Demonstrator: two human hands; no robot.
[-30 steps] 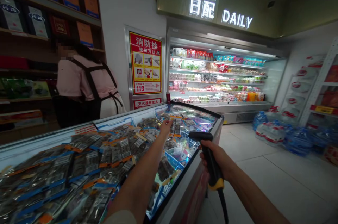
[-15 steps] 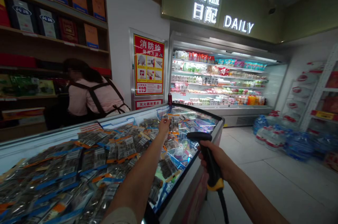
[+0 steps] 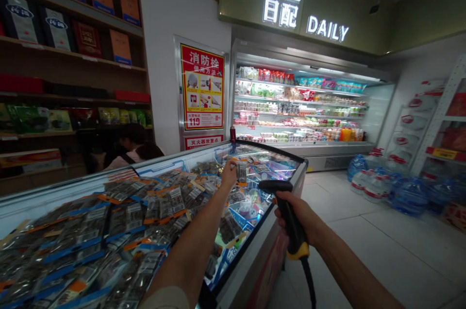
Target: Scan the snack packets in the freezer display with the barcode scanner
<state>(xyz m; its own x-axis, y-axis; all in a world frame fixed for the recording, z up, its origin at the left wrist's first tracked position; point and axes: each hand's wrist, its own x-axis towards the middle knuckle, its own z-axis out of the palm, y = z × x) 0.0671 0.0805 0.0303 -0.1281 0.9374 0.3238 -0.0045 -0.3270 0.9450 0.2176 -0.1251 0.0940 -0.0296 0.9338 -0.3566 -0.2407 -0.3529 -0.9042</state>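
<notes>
"What's changed?"
"The pink-shirted co-worker (image 3: 125, 160) crouches lower behind the glass-topped chest freezer (image 3: 262, 236)."
"Hands?"
"Left hand (image 3: 228, 174) still pinches an orange-topped clear plastic packet (image 3: 241, 172) over it; right hand (image 3: 300, 216) still grips a black-and-yellow corded scanner (image 3: 291, 225)."

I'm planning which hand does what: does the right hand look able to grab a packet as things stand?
Probably not: the right hand is wrapped around the scanner, and the cabinet rim lies between it and the packets.
</notes>
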